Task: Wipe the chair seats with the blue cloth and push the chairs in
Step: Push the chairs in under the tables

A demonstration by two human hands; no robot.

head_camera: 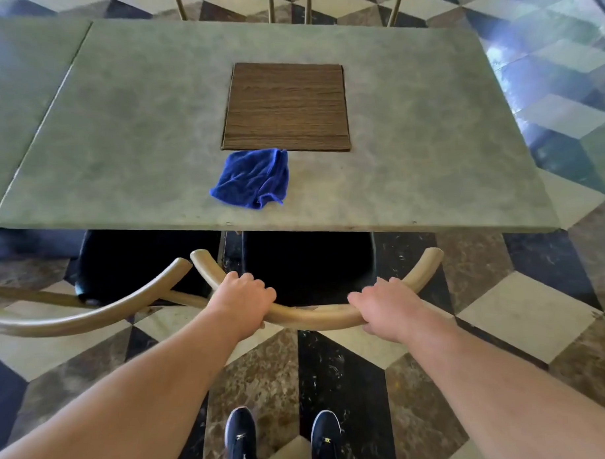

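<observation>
Head view. The left hand (243, 296) and the right hand (382, 305) each gripped the curved backrest rail of the chair (314, 316), set apart, with fingers curled over the top of the rail. The chair's dark seat lay largely under the table (119, 132) edge. The blue cloth (253, 177) lay crumpled on the tabletop, near the front edge, its far corner touching the inset wood panel (286, 108); neither hand touched it.

Hazards, as judged:
- The rail end of the neighbouring chair (91, 317) crossed the left end of the gripped rail. A straight push could snag the two rails, or drag the neighbour askew.
- Unequal force from the two hands could skew the chair against the table support, which was hidden in shadow.

Markings: no readable writing was visible. The shoes (240, 441) carried a small yellow emblem, too small to identify.
</observation>
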